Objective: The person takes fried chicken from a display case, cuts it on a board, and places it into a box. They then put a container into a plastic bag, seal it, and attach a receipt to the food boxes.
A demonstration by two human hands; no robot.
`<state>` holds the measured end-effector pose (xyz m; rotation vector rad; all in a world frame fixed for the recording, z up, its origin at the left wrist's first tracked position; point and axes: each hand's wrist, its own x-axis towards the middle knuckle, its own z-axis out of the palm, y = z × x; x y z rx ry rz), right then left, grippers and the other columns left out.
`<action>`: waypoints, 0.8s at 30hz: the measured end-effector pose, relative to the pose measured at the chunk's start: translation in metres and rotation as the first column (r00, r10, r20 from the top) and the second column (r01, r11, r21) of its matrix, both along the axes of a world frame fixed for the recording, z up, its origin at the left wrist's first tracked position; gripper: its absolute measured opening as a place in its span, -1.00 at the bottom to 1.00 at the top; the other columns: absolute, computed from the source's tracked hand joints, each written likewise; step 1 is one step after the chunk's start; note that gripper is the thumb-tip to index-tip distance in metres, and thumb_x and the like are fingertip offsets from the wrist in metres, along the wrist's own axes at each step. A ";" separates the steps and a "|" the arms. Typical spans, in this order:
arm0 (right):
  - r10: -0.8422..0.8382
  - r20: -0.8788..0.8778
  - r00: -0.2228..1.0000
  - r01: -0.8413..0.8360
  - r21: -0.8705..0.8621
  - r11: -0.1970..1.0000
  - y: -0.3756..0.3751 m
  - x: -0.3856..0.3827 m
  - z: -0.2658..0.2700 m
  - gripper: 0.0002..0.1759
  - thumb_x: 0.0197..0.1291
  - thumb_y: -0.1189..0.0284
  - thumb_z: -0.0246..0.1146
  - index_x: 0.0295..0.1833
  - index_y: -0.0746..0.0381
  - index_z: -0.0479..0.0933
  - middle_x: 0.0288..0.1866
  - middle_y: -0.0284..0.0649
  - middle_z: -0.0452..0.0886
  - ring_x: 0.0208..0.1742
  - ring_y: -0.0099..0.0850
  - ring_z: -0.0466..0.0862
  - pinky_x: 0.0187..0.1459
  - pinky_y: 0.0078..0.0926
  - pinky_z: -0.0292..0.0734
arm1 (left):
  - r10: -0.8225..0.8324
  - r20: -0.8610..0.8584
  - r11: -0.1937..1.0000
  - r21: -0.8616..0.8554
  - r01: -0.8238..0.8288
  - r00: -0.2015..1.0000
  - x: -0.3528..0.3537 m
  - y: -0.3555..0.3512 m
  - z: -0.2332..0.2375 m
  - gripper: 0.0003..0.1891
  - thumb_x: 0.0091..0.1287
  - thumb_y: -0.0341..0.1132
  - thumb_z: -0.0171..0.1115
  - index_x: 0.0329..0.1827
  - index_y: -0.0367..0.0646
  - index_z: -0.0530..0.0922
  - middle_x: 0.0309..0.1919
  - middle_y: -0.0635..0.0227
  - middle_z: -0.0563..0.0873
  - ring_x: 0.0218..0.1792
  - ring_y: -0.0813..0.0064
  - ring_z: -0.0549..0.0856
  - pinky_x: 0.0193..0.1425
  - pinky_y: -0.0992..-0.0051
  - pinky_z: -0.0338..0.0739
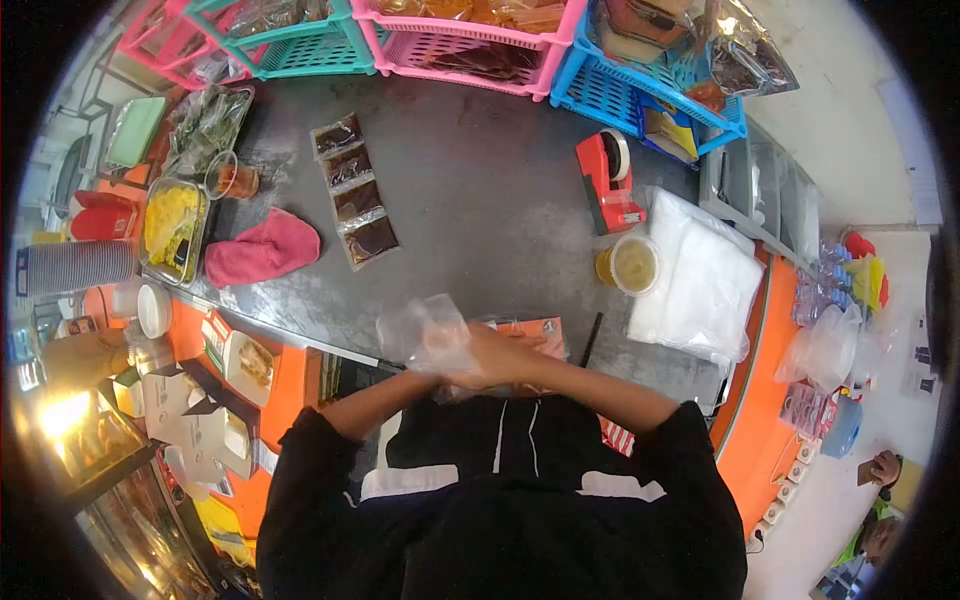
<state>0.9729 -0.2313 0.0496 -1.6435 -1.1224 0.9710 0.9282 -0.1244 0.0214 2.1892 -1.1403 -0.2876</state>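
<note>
Thin clear plastic [415, 325], a bag or a loose glove, covers my left hand [440, 345] near the table's front edge. The fingers of that hand are blurred behind it. My right hand [487, 357] lies across the left wrist and grips the plastic's lower edge, its fingers partly hidden. Just beyond the right hand is an orange-red printed packet or paper [540, 332], partly covered by the forearm. A thin black stick [592, 340] lies to its right.
On the grey table [470, 200] are a strip of dark sauce sachets [358, 192], a pink cloth [264, 248], a red tape dispenser [606, 182], a lidded cup [630, 264] and white plastic bags [695, 280]. Coloured baskets [460, 55] line the back. A person's hand [884, 467] shows far right.
</note>
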 end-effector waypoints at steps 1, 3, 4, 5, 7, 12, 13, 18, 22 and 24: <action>-0.049 -0.165 0.985 0.042 -0.043 0.998 0.007 0.001 0.007 -0.35 0.03 0.37 0.26 0.26 0.16 0.22 -0.02 -0.11 0.47 -0.09 -0.32 0.55 -0.08 -0.40 0.42 | -0.013 -0.006 1.000 0.004 0.013 1.000 0.002 -0.002 -0.001 -0.42 0.04 -0.06 0.24 0.11 -0.16 0.38 0.12 0.16 0.47 0.15 0.14 0.45 0.22 0.26 0.30; -0.050 -0.445 0.894 0.109 0.107 0.988 0.027 0.011 0.047 -0.40 0.06 0.39 0.26 0.22 0.18 0.20 -0.15 -0.22 0.46 -0.20 -0.48 0.51 -0.16 -0.57 0.40 | -0.037 -0.022 0.999 0.008 0.037 0.999 0.003 -0.006 -0.004 -0.45 0.05 -0.07 0.23 0.08 -0.16 0.40 0.09 0.17 0.50 0.12 0.15 0.47 0.20 0.26 0.32; -0.089 -0.440 0.894 0.187 0.185 0.965 0.034 0.016 0.068 -0.40 0.07 0.36 0.27 0.21 0.17 0.19 -0.18 -0.25 0.43 -0.25 -0.51 0.50 -0.17 -0.58 0.40 | -0.043 -0.024 0.999 0.009 0.043 0.999 0.004 -0.007 -0.007 -0.46 0.06 -0.07 0.22 0.07 -0.16 0.41 0.07 0.18 0.52 0.11 0.15 0.48 0.19 0.26 0.33; -0.129 -0.436 0.890 0.263 0.262 0.928 0.039 0.020 0.089 -0.40 0.09 0.33 0.28 0.20 0.15 0.17 -0.22 -0.29 0.40 -0.30 -0.53 0.48 -0.18 -0.58 0.41 | -0.051 -0.024 0.999 0.007 0.051 0.998 0.003 -0.009 -0.008 -0.48 0.07 -0.07 0.22 0.05 -0.16 0.43 0.06 0.18 0.53 0.10 0.15 0.49 0.18 0.25 0.34; -0.002 -0.779 0.626 0.306 0.244 0.920 0.022 0.036 0.134 -0.42 0.20 0.41 0.17 0.25 0.15 0.06 -0.13 -0.18 0.43 -0.14 -0.53 0.45 -0.14 -0.50 0.38 | -0.030 -0.034 1.000 0.001 0.030 0.999 0.001 -0.007 -0.015 -0.51 0.08 -0.07 0.20 0.03 -0.16 0.45 0.02 0.20 0.56 0.08 0.16 0.51 0.16 0.25 0.36; -0.594 -0.501 0.629 0.770 0.508 0.387 -0.039 0.041 0.109 -0.28 0.06 0.29 0.29 0.26 0.23 0.09 -0.05 -0.20 0.38 -0.13 -0.48 0.39 -0.03 -0.50 0.32 | 0.574 -0.129 0.819 0.085 -0.568 0.809 0.006 0.045 -0.034 -0.71 0.19 -0.12 0.10 -0.20 -0.13 0.58 -0.26 0.26 0.67 -0.17 0.27 0.62 -0.05 0.24 0.46; -0.732 -0.393 0.556 0.823 0.384 0.419 -0.054 0.032 0.066 -0.25 0.01 0.31 0.32 0.26 0.25 0.11 -0.02 -0.18 0.37 -0.10 -0.45 0.40 -0.01 -0.47 0.31 | 0.804 -0.202 0.590 0.146 -0.794 0.560 0.011 0.052 -0.027 -0.72 0.21 -0.14 0.09 -0.18 -0.14 0.57 -0.26 0.24 0.67 -0.19 0.26 0.63 -0.08 0.23 0.47; -0.517 0.618 0.592 0.600 0.090 0.795 -0.007 -0.023 -0.012 -0.06 -0.14 0.15 0.34 0.33 0.26 0.05 0.23 0.02 0.18 0.23 -0.12 0.25 0.22 -0.09 0.14 | 0.978 -0.209 -0.053 -0.325 -0.944 0.018 0.041 0.038 -0.092 -0.60 0.22 -0.31 0.02 0.11 -0.29 0.40 -0.02 0.02 0.55 0.04 0.03 0.49 0.15 0.17 0.32; -0.422 0.792 0.442 0.755 -0.074 0.651 0.020 0.004 -0.017 0.14 -0.35 0.07 0.42 0.36 0.26 0.02 0.26 0.13 0.14 0.29 0.02 0.17 0.22 0.15 0.03 | 0.987 0.149 -0.015 -0.284 -0.959 -0.060 0.067 0.030 -0.093 -0.54 0.18 -0.44 -0.01 0.19 -0.33 0.29 0.12 -0.09 0.40 0.16 0.06 0.37 0.23 0.28 0.25; -0.437 0.714 0.548 0.749 -0.185 0.637 0.011 0.018 -0.013 0.20 -0.42 0.04 0.44 0.37 0.26 0.02 0.27 0.14 0.12 0.31 0.01 0.16 0.20 0.21 0.03 | 0.945 0.309 0.172 -0.184 -0.968 0.109 0.062 0.026 -0.032 -0.54 0.10 -0.47 0.07 0.13 -0.33 0.34 0.04 -0.15 0.47 0.08 -0.07 0.46 0.15 0.17 0.37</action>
